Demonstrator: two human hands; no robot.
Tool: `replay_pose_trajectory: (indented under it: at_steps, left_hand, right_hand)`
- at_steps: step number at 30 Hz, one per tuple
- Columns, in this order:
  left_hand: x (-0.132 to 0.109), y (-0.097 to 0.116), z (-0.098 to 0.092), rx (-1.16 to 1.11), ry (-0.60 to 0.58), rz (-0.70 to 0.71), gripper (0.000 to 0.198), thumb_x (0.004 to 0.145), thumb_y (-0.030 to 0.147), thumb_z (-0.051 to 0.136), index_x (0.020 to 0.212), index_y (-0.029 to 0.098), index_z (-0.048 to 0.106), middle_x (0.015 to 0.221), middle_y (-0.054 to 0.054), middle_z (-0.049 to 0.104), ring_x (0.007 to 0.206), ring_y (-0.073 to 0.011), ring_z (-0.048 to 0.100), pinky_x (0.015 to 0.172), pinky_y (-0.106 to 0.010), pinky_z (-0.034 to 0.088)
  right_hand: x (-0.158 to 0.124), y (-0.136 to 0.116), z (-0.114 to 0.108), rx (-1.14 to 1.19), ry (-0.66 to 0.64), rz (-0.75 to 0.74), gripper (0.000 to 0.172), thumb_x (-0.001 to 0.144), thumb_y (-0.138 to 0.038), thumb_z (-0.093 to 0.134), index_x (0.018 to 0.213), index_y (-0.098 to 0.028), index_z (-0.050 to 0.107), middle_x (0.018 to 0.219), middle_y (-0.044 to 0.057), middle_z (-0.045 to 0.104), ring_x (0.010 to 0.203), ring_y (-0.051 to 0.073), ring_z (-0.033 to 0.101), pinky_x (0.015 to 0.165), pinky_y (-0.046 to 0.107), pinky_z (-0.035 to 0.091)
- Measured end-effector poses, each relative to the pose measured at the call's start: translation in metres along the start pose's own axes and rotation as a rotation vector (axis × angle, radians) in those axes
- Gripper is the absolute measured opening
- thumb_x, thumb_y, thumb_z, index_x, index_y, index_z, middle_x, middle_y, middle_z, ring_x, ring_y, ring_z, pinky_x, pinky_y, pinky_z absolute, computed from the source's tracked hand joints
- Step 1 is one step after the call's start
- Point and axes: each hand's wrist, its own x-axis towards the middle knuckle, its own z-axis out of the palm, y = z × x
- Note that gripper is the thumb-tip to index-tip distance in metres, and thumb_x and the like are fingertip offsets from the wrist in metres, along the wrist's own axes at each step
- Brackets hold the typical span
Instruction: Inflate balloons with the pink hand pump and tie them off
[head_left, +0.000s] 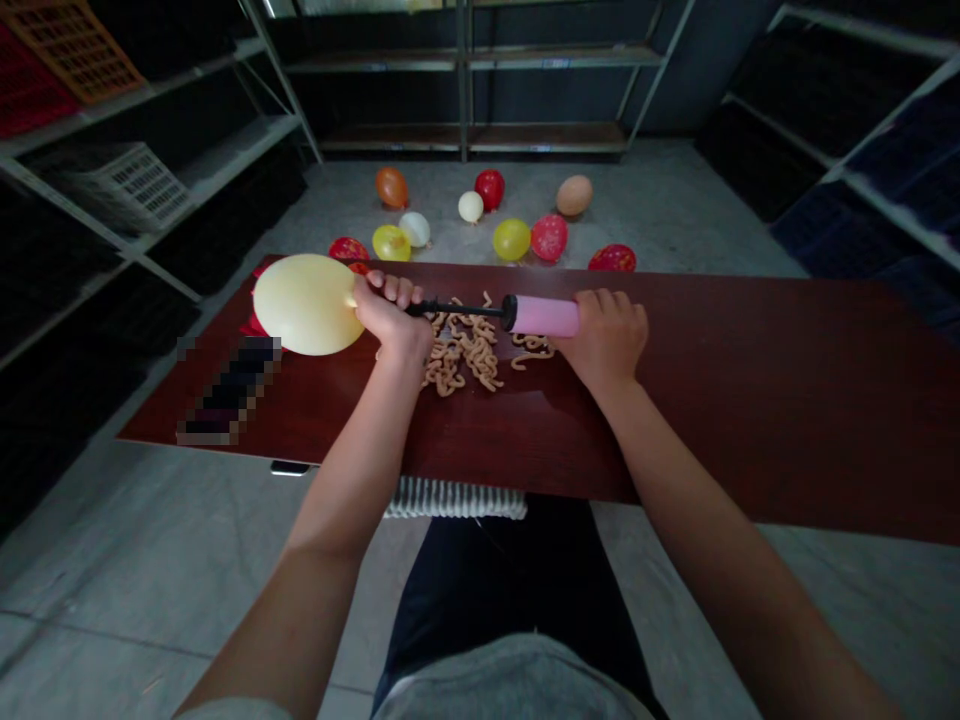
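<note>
My left hand (pixel 390 318) is shut around the neck of a pale yellow inflated balloon (pixel 306 305), and the black nozzle of a pink hand pump (pixel 544 316) runs into that fist. My right hand (pixel 604 338) grips the pump's pink barrel at its far end. Below the pump, a heap of curled tan rubber strips (pixel 461 350) lies between my hands on a dark red wooden table (pixel 712 420). The balloon's mouth is hidden inside my left fist.
Several inflated balloons, including a red one (pixel 489 189) and a yellow one (pixel 511 240), lie on the grey floor beyond the table. A pixelated dark object (pixel 229 390) sits at the left. Metal shelves with crates (pixel 112 187) line both sides and the back.
</note>
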Motion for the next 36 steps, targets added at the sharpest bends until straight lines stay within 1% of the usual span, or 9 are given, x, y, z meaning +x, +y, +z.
replay_pose_trajectory:
  at_steps: [3,5,8,11,18,23,26,32,36]
  left_hand:
    - [-0.011,-0.004,0.003,0.039,-0.047,-0.007,0.035,0.101,0.023,0.034,0.066,0.020,0.031,0.047,0.008,0.020,0.034,-0.0067,0.020,0.038,-0.022,0.021]
    - [-0.019,-0.008,0.005,0.052,-0.088,-0.010,0.037,0.101,0.024,0.036,0.065,0.020,0.031,0.047,0.007,0.021,0.034,-0.0075,0.021,0.037,-0.023,0.022]
    - [-0.028,-0.014,0.007,0.084,-0.119,-0.016,0.039,0.101,0.026,0.039,0.064,0.021,0.031,0.047,0.007,0.020,0.033,-0.0077,0.020,0.037,-0.023,0.021]
    - [-0.034,-0.020,0.009,0.122,-0.107,-0.034,0.040,0.102,0.028,0.040,0.064,0.020,0.030,0.047,0.007,0.020,0.034,-0.0071,0.019,0.037,-0.023,0.021]
    - [-0.034,-0.015,0.013,0.160,-0.091,-0.082,0.040,0.103,0.027,0.034,0.065,0.020,0.028,0.047,0.007,0.020,0.034,-0.0072,0.020,0.038,-0.022,0.022]
    - [-0.033,-0.006,0.016,0.117,-0.142,-0.056,0.043,0.105,0.029,0.031,0.063,0.020,0.029,0.047,0.007,0.020,0.034,-0.0071,0.019,0.039,-0.023,0.021]
    - [-0.033,-0.002,0.017,0.117,-0.153,-0.043,0.044,0.105,0.032,0.033,0.063,0.020,0.030,0.047,0.006,0.021,0.034,-0.0081,0.019,0.039,-0.024,0.022]
    - [-0.026,0.004,0.016,0.081,-0.087,-0.047,0.044,0.105,0.038,0.034,0.065,0.020,0.030,0.047,0.007,0.022,0.036,-0.0077,0.021,0.040,-0.023,0.023]
    - [-0.013,0.006,0.013,0.037,-0.044,-0.041,0.040,0.104,0.033,0.036,0.066,0.020,0.029,0.047,0.007,0.023,0.036,-0.0079,0.021,0.040,-0.023,0.024]
  right_hand:
    - [-0.002,-0.012,-0.004,0.050,-0.018,-0.049,0.028,0.089,-0.040,0.053,0.101,-0.016,0.062,0.099,0.015,0.068,0.095,0.031,0.057,0.077,0.040,0.035]
    - [-0.004,-0.021,-0.005,0.096,-0.030,-0.085,0.028,0.087,-0.037,0.055,0.103,-0.016,0.062,0.098,0.014,0.068,0.093,0.029,0.058,0.076,0.038,0.035]
    - [-0.006,-0.030,-0.006,0.164,-0.044,-0.137,0.036,0.083,-0.035,0.059,0.113,-0.014,0.061,0.101,0.014,0.069,0.095,0.029,0.059,0.076,0.037,0.035]
    - [-0.007,-0.033,-0.006,0.198,-0.058,-0.165,0.040,0.083,-0.035,0.060,0.117,-0.012,0.061,0.107,0.015,0.069,0.098,0.029,0.059,0.077,0.036,0.036]
    - [-0.003,-0.029,-0.002,0.186,-0.030,-0.161,0.035,0.086,-0.035,0.056,0.114,-0.014,0.063,0.100,0.013,0.070,0.093,0.028,0.059,0.074,0.036,0.034]
    - [-0.001,-0.029,-0.003,0.137,0.027,-0.180,0.028,0.089,-0.038,0.052,0.105,-0.018,0.063,0.094,0.011,0.069,0.089,0.026,0.057,0.072,0.035,0.032]
    - [0.000,-0.026,-0.004,0.107,0.047,-0.161,0.029,0.091,-0.042,0.049,0.102,-0.019,0.063,0.093,0.010,0.067,0.089,0.026,0.056,0.072,0.035,0.032]
    - [0.002,-0.007,-0.002,0.011,0.036,-0.118,0.038,0.087,-0.047,0.057,0.110,-0.017,0.062,0.100,0.013,0.066,0.094,0.029,0.054,0.074,0.037,0.033]
    - [0.004,0.008,0.001,-0.042,0.035,-0.063,0.039,0.088,-0.047,0.054,0.112,-0.017,0.061,0.101,0.014,0.065,0.096,0.031,0.053,0.079,0.041,0.034]
